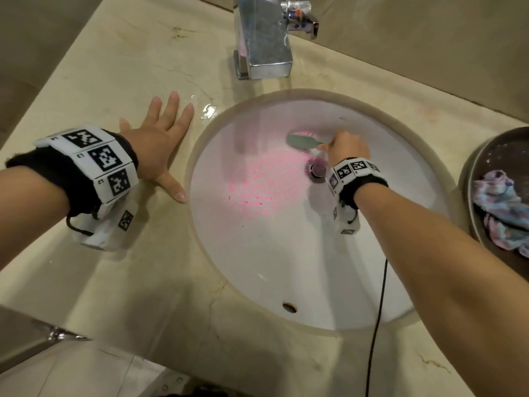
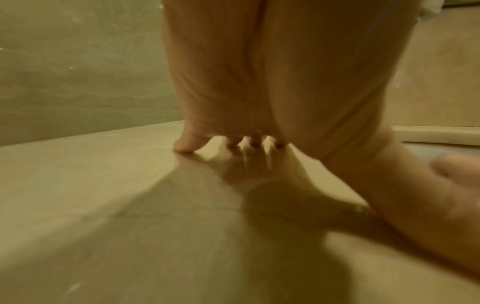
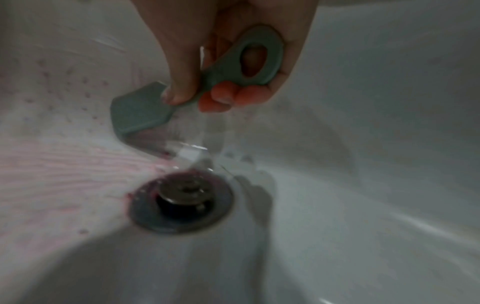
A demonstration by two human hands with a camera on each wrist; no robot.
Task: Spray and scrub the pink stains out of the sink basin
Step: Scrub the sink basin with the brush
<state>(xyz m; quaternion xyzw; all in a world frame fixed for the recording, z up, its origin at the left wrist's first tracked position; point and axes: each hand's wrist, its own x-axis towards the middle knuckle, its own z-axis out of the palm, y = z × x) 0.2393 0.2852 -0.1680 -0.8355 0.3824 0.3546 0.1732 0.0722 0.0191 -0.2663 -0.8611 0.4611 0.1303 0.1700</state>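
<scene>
Meanwhile, the green scrub brush (image 1: 304, 140) was gripped by the right hand (image 1: 346, 147), its head pointed left toward the pink stains (image 1: 264, 181), while the left hand (image 1: 160, 147) was laid flat on the table (image 1: 114, 67).

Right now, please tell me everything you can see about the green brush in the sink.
The green brush is small, of matte grey-green, plastic-looking material. It has a flat, angular head and a slim handle ending in an oval loop with a hole. Its bristles look pale and are blurred. The right hand grips the handle, thumb near the head. The head is pressed bristles-down on the far wall of the sink basin, just beyond the drain, beside the pink stains.
</scene>
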